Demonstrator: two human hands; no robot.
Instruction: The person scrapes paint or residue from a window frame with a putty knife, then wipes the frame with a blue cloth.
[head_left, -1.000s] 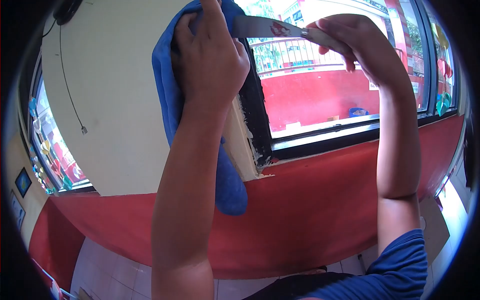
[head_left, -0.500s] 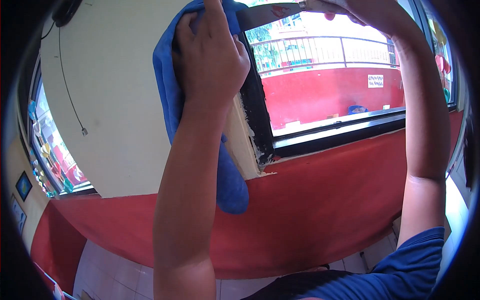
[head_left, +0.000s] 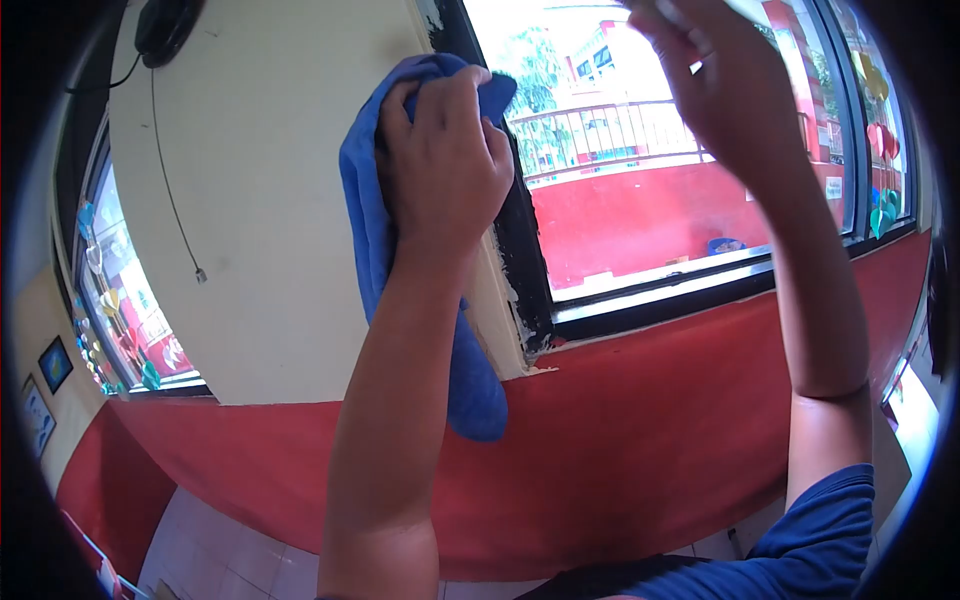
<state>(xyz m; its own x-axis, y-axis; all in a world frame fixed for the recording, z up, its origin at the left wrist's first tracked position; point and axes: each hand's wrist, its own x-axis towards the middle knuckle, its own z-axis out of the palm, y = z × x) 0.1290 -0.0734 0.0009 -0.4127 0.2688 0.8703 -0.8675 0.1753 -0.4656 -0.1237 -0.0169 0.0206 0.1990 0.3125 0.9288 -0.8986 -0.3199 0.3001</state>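
A blue cloth (head_left: 365,190) is bunched under my left hand (head_left: 445,150), whose fingers are curled over it. The cloth lies at the edge of the black window frame (head_left: 527,240), and its rolled end hangs down over the red lower wall. My right hand (head_left: 735,95) is raised at the top, in front of the window, closed around the handle of a putty knife (head_left: 684,22). Most of the putty knife, its blade included, is beyond the top edge of the view. Paint is chipped along the frame's left side and lower corner.
A cream wall (head_left: 270,220) stands left of the frame, above a red wall (head_left: 620,450). A cord (head_left: 170,180) hangs from a black device (head_left: 165,30). Paper decorations (head_left: 882,150) hang at the far right. Outside are a railing and a blue bin (head_left: 725,246).
My right hand has pulled the putty knife away from the cloth, and the blade has left the view. My left hand still grips the cloth. The view has shifted slightly.
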